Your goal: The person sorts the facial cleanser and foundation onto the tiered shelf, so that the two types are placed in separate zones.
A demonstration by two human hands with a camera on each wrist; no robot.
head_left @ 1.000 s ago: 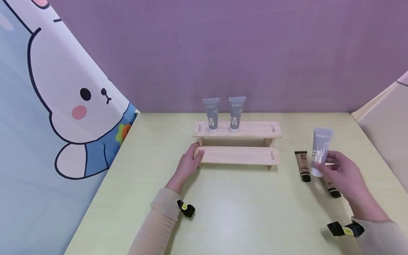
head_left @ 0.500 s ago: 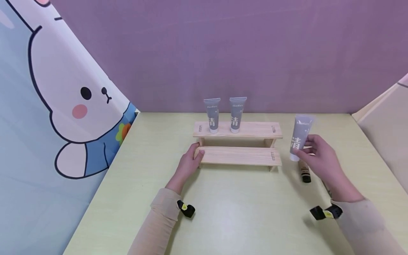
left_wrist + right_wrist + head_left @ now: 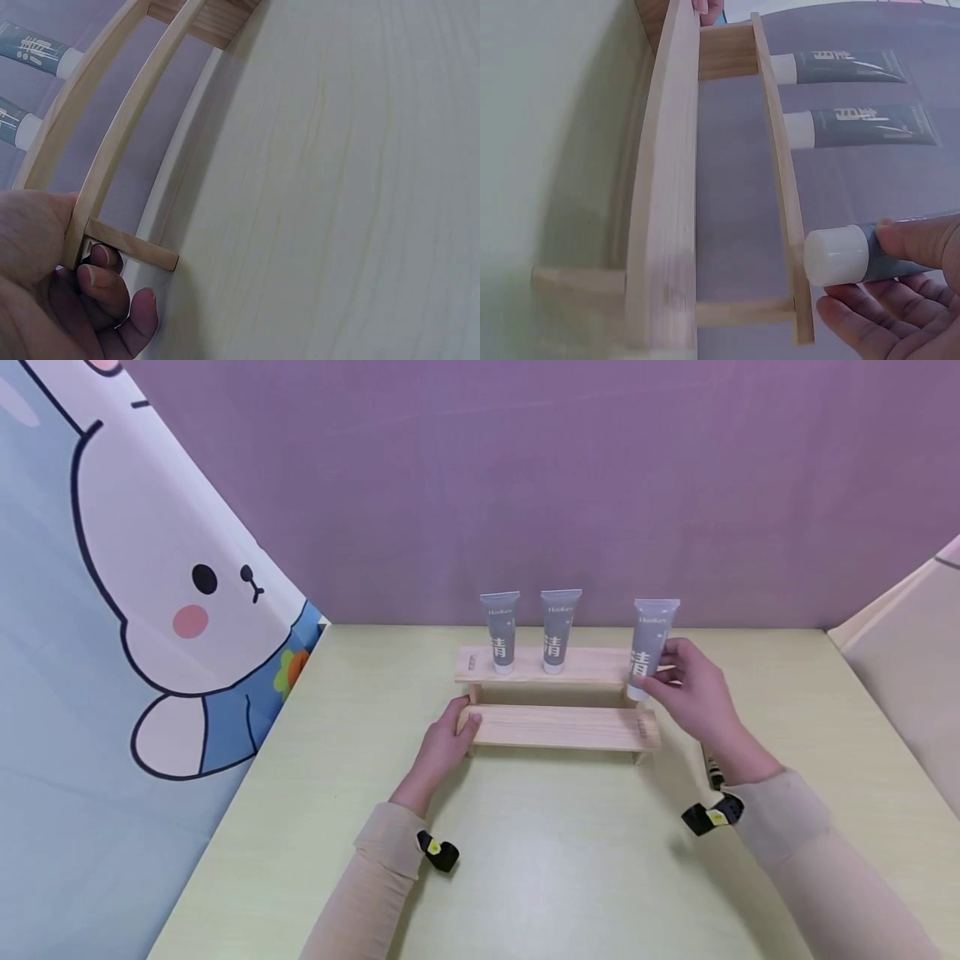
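Pale table (image 3: 540, 860) — two-tier wooden rack (image 3: 555, 727) on it. Left hand (image 3: 442, 741) curled round rack's left end. Right hand (image 3: 696, 695) pinches grey tube (image 3: 651, 635) — cap down, by upper shelf's (image 3: 602, 667) right end. Two matching tubes (image 3: 501, 628) (image 3: 558, 627) stand on that shelf.

The pale, faintly wood-grained bench (image 3: 555, 868) carries a two-tier wooden shelf (image 3: 555, 727) near its back edge and, to the right, a mostly hidden dark-capped tube (image 3: 712, 768). Two grey tubes (image 3: 501, 628) (image 3: 559, 628) stand upright, caps down, on the shelf's upper board.
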